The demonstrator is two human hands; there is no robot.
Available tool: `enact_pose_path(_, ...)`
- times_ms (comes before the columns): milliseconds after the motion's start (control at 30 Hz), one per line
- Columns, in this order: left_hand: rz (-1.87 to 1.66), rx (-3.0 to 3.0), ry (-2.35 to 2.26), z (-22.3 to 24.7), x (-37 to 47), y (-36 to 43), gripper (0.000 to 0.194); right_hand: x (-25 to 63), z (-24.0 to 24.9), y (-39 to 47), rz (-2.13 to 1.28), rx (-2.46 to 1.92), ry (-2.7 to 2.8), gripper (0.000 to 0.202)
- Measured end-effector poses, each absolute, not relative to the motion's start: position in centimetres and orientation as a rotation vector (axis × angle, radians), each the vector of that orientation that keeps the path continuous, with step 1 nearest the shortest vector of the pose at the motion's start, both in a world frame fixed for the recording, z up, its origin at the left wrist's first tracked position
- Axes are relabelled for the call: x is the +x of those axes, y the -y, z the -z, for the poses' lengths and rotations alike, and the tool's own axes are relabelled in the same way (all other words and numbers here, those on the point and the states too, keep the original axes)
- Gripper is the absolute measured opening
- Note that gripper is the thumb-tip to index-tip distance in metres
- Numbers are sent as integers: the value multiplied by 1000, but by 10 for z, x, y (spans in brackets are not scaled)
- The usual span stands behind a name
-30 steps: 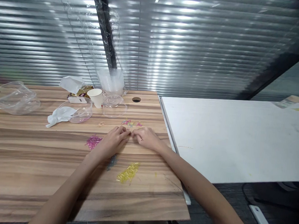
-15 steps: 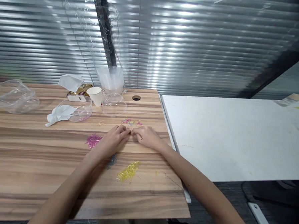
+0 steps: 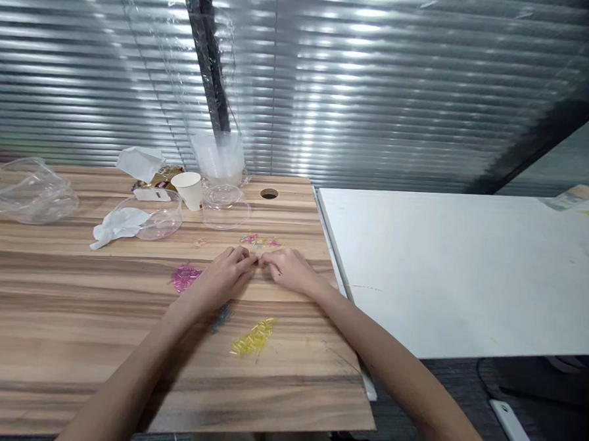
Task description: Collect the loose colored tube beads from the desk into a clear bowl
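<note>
My left hand [image 3: 231, 270] and my right hand [image 3: 286, 267] rest on the wood-grain table with their fingertips almost meeting. Both are pinched closed; whatever lies between the fingers is too small to make out. Just beyond them is a row of small pink, yellow and blue tube pieces [image 3: 260, 241]. A heap of pink tube pieces [image 3: 184, 277] lies left of my left wrist. Blue-grey pieces [image 3: 221, 317] sit partly under my left forearm. Nearer to me, a pile of yellow tube pieces [image 3: 253, 339] is spread between my forearms.
At the back stand a paper cup [image 3: 189, 190], a stack of clear plastic tubs [image 3: 221, 157] and a clear lid [image 3: 226, 207]. A crumpled tissue [image 3: 120, 225] leans on a clear dish [image 3: 162, 223]. A clear plastic container [image 3: 27, 193] is far left. A white table [image 3: 459, 275] adjoins on the right.
</note>
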State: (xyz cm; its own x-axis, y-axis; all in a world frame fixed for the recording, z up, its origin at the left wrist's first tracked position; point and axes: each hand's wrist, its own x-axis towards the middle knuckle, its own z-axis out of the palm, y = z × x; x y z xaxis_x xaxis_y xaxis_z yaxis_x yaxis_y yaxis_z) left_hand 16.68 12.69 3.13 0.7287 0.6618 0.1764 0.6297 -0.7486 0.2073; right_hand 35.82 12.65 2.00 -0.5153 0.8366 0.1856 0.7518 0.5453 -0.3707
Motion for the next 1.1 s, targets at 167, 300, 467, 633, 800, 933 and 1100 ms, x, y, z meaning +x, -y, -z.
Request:
enact_pose_path(167,-403,2775,-1033,-29,166,-127,27,359,-18,-127,-339,-1274,2433,29)
enact_pose_path(300,-432,2760,-1012,-29,165,-128,26,360,-14,-129,-314,-1260,2433,29)
enact_pose_path(467,-431,2740,-1014,-33,165,-127,28,361,-11,-130,-282,-1277,2417,30)
enact_pose_path(633,-409,2734,-1025,-34,165,-127,29,361,-10,-130,-235,-1220,2400,29)
enact_pose_path(800,-403,2729,-1025,-32,164,-128,29,361,-12,-129,-223,-1212,2396,29)
enact_pose_path(933,-414,2724,-1019,-30,164,-129,28,361,-13,-129,-211,-1194,2390,29)
enact_pose_path(1100,-435,2717,-1014,-31,164,-128,28,361,-13,-129,-229,-1148,2370,28)
